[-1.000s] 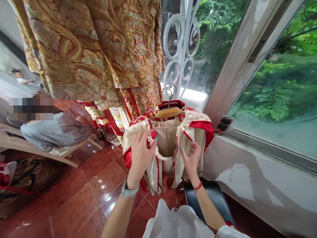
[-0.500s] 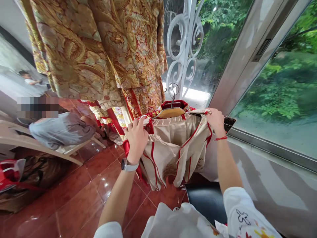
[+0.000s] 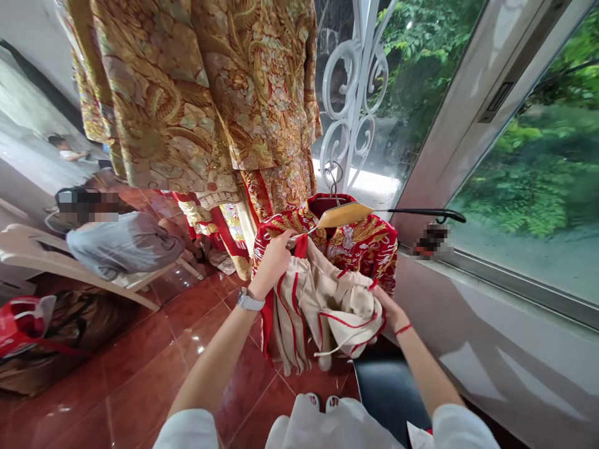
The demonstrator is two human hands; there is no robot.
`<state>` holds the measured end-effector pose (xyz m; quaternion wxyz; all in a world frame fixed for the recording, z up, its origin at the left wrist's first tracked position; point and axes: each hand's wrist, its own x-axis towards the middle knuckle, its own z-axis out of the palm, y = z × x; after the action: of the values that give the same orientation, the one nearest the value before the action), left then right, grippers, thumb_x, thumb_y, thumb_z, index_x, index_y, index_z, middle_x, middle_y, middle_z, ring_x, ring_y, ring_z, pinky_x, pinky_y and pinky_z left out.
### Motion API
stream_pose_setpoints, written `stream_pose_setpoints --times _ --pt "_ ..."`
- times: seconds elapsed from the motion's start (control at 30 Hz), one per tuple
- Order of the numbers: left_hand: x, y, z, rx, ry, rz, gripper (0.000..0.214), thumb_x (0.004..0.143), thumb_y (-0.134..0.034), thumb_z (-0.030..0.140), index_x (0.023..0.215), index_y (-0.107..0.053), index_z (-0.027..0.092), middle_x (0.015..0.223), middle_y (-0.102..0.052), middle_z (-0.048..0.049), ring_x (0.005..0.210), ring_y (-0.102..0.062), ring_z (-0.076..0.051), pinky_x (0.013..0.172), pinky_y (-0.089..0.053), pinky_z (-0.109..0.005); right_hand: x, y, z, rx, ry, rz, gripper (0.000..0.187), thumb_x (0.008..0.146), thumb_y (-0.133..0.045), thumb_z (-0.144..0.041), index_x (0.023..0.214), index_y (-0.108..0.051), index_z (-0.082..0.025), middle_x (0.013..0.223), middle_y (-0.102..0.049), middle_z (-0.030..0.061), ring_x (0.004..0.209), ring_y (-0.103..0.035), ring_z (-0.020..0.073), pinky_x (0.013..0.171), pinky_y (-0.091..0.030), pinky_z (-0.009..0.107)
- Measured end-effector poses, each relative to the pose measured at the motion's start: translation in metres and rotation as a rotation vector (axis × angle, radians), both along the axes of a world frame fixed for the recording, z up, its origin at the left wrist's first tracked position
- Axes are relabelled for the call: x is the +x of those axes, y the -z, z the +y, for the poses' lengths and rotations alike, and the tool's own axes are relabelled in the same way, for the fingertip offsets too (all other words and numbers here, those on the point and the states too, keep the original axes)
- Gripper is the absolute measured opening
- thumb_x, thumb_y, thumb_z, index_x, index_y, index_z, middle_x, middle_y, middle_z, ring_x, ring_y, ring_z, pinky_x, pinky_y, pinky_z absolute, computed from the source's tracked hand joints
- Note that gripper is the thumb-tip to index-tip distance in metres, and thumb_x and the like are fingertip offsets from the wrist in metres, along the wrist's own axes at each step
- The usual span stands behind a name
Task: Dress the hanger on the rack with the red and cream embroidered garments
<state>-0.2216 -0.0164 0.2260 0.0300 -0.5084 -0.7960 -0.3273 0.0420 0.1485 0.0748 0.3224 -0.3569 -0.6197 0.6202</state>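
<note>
The red embroidered jacket (image 3: 360,240) is hung on a wooden hanger (image 3: 344,214) at the white window grille (image 3: 353,100). Red and gold are shown at its shoulders, while its cream lining (image 3: 327,299) is bunched below, so the arranging is judged part done. The collar edge is pinched by the left hand (image 3: 276,252); the bunched lining is gripped by the right hand (image 3: 387,310). A gold robe (image 3: 187,93) is hung beside.

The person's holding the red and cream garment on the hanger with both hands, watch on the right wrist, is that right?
Not quite: the head view shows the watch on the left wrist. The left hand and right hand do hold the red and cream garment on the hanger.
</note>
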Motion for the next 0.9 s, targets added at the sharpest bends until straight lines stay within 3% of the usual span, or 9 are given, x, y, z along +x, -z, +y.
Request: stream_pose_setpoints --times 0.17,0.27,0.37,0.43,0.53,0.63,0.73,0.83,0.9 --pt "-0.014 0.022 0.006 0.197 -0.021 -0.203 0.062 0.063 -0.037 -0.002 0.115 -0.065 0.016 0.107 -0.072 -0.0096 0.101 -0.066 -0.024 0.091 -0.049 -0.035 0.038 0.007 -0.044 -0.256 -0.372 0.207 0.067 0.061 -0.063 -0.022 0.128 -0.058 -0.027 0.13 -0.063 0.0056 0.114 -0.061 0.0278 0.097 -0.049 0.042" --pt "-0.05 0.038 -0.007 0.195 0.047 -0.436 0.056 0.057 -0.038 0.005 0.104 -0.067 0.014 0.086 -0.073 -0.0067 0.084 -0.067 -0.022 0.08 -0.051 -0.033 0.054 -0.013 -0.061 -0.182 -0.394 0.222 0.081 0.063 -0.06 -0.021 0.142 -0.047 -0.03 0.141 -0.055 0.0025 0.13 -0.05 0.0278 0.106 -0.043 0.042" --pt "-0.072 0.068 -0.033 0.225 -0.044 -0.554 0.045 0.052 -0.038 0.012 0.086 -0.067 0.014 0.065 -0.065 -0.0023 0.068 -0.062 -0.02 0.07 -0.05 -0.03 0.053 -0.025 -0.083 -0.115 -0.37 0.21 0.087 0.066 -0.062 -0.024 0.148 -0.038 -0.032 0.147 -0.049 0.0 0.134 -0.046 0.0274 0.108 -0.041 0.041" --pt "-0.063 0.092 -0.053 0.31 -0.182 -0.541 0.039 0.05 -0.038 0.014 0.078 -0.065 0.015 0.059 -0.06 0.0 0.065 -0.059 -0.019 0.067 -0.048 -0.028 0.043 -0.024 -0.101 -0.13 -0.382 0.218 0.09 0.066 -0.064 -0.024 0.151 -0.034 -0.033 0.148 -0.048 0.0002 0.128 -0.051 0.0269 0.104 -0.044 0.039" --pt "-0.009 0.119 -0.072 0.402 -0.264 -0.534 0.035 0.049 -0.037 0.013 0.075 -0.06 0.018 0.056 -0.056 0.0022 0.056 -0.053 -0.015 0.058 -0.043 -0.024 0.018 -0.012 -0.134 -0.167 -0.442 0.22 0.092 0.067 -0.069 -0.027 0.151 -0.033 -0.032 0.14 -0.055 0.0031 0.111 -0.061 0.0238 0.094 -0.05 0.037" --pt "0.072 0.12 -0.075 0.307 -0.064 -0.632 0.037 0.055 -0.038 0.008 0.082 -0.06 0.021 0.056 -0.057 0.0019 0.053 -0.054 -0.015 0.053 -0.041 -0.024 -0.01 -0.001 -0.164 -0.095 -0.499 0.206 0.094 0.061 -0.079 -0.029 0.146 -0.041 -0.028 0.124 -0.065 0.0053 0.097 -0.065 0.0218 0.088 -0.053 0.037" --pt "0.136 0.094 -0.077 0.124 0.211 -0.627 0.044 0.066 -0.04 0.004 0.096 -0.064 0.025 0.067 -0.063 -0.0008 0.059 -0.056 -0.017 0.059 -0.044 -0.027 -0.016 -0.002 -0.177 0.072 -0.376 0.165 0.069 0.06 -0.082 -0.029 0.125 -0.06 -0.024 0.103 -0.071 0.0054 0.087 -0.064 0.0212 0.083 -0.054 0.034" --pt "0.153 0.063 -0.081 0.069 0.583 -0.655 0.045 0.074 -0.047 0.008 0.112 -0.063 0.026 0.099 -0.069 -0.0055 0.09 -0.063 -0.02 0.087 -0.049 -0.033 0.023 -0.021 -0.173 0.192 -0.094 0.138 0.033 0.069 -0.077 -0.034 0.098 -0.068 -0.02 0.084 -0.07 0.0037 0.077 -0.063 0.0196 0.075 -0.054 0.031" --pt "0.148 0.058 -0.074 0.135 0.851 -0.794 0.045 0.081 -0.052 0.018 0.125 -0.057 0.024 0.122 -0.063 -0.0096 0.113 -0.058 -0.024 0.104 -0.042 -0.041 0.066 -0.038 -0.169 0.274 0.126 0.086 0.029 0.072 -0.077 -0.038 0.091 -0.067 -0.018 0.082 -0.069 0.0036 0.075 -0.062 0.0184 0.071 -0.054 0.03"
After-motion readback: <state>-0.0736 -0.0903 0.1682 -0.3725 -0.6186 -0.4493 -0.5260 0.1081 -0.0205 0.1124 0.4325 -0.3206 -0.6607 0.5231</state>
